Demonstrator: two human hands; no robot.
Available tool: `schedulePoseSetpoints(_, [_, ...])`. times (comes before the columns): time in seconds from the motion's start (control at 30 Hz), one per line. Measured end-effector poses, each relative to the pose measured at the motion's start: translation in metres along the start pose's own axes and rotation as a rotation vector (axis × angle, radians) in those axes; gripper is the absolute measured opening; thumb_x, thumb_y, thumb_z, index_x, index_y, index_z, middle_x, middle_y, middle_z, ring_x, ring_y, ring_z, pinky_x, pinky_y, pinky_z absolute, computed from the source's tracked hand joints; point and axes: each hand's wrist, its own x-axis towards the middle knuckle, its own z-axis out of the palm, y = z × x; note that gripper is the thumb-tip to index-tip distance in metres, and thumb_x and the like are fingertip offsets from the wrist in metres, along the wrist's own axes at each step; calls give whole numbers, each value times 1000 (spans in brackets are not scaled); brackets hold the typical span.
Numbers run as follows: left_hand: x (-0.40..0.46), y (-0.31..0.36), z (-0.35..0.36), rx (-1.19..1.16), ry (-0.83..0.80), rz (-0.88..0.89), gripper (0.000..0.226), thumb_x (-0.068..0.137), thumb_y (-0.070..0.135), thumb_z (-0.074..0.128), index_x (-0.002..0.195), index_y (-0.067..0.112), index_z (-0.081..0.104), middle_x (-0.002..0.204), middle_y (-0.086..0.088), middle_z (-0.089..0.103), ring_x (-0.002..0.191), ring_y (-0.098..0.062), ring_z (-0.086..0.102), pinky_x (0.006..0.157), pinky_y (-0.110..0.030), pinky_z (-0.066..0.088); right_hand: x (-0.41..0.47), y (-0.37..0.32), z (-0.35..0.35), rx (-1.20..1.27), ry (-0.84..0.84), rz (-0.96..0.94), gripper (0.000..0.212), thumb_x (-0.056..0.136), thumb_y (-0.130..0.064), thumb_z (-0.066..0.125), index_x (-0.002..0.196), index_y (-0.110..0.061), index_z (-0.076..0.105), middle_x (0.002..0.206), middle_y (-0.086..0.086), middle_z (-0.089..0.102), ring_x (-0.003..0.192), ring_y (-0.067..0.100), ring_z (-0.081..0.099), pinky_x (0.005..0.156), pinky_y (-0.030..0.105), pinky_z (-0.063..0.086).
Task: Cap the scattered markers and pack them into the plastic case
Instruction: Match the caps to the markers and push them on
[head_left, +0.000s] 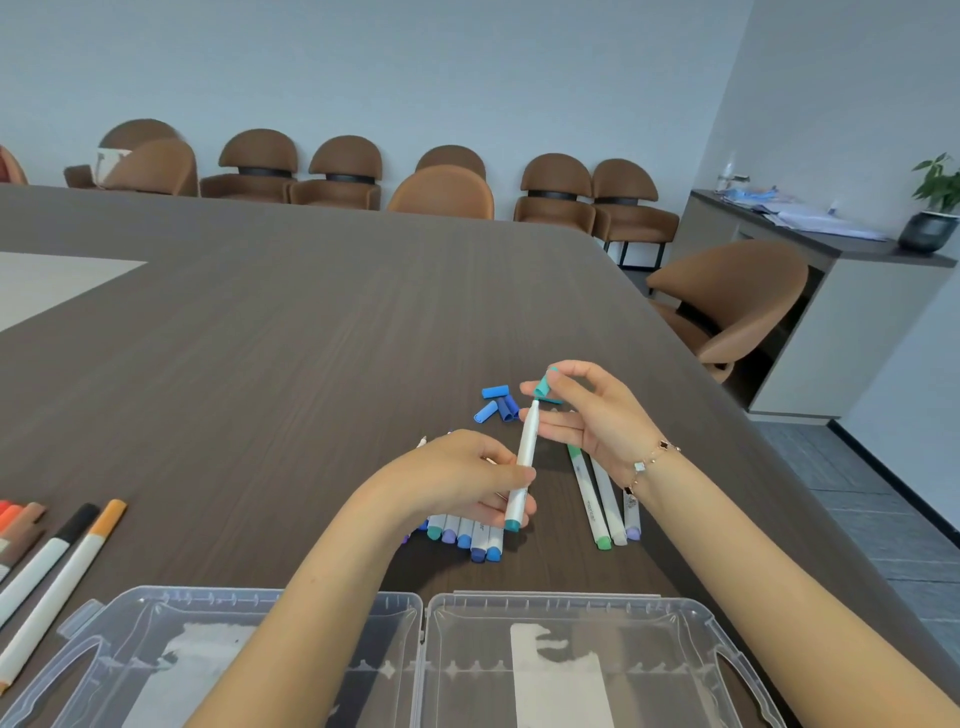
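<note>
White marker (523, 464) gripped upright by left hand (467, 480), teal cap (543, 387) pinched by right hand (589, 415) just above its tip, open case (431, 660) laid nearest on table (260, 338)

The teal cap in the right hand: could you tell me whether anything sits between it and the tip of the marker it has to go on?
Nothing visible does. The teal cap hangs just above the bare tip of the white marker, with only open air between them.

Head-worn wide view, forward and down, close over table (311, 322)
</note>
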Motion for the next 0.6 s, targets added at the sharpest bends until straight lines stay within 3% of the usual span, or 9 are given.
schedulePoseSetpoints(0.33, [0,4,4,20,70,-5,23,96,20,53,113,6,60,104,-8,70,89,-17,69,83,-27,54,-4,-1,3,-343,-191,7,28,91,-18,60,118,-17,50,102,10,72,86,24,72,78,35,59])
schedulePoseSetpoints(0.6, [-1,6,6,-88,114,117,23,97,16,50,113,5,61,94,-6,70,82,-16,69,75,-22,55,-10,-5,9,-305,-162,-113,35,90,-15,61,122,-22,50,88,13,73,79,23,72,66,27,58])
